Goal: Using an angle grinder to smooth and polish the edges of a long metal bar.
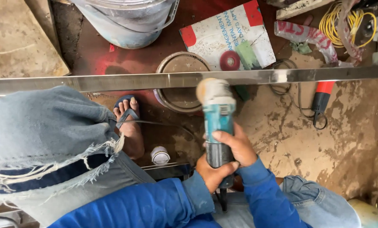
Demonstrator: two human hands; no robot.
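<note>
Muddy brown floor [337, 139] of a workshop fills the view from above, littered with tools and scraps. Running across the whole width lies a long, flat, shiny steel bar [113, 81], level and slightly raised above the floor. At the top stands a large grey plastic bucket [125, 21]. Lower left, a bent knee in torn, faded blue jeans [41, 131] takes up much of the view, with a bare foot in a dark sandal [129, 122] beside it. A white printed board with red corners [229, 36] lies flat beyond the bar, near a round metal tin lid [181, 84] partly under it. Coiled yellow cable [345, 21] sits top right, and a red and black handled tool [322, 99] rests just below the bar.

Both hands wrap tightly around a teal and black angle grinder [218, 126]: the right hand [235, 145] grips its body, the left hand [212, 173] closes round the rear. Its dusty pale disc [212, 90] meets the steel bar's near edge.
</note>
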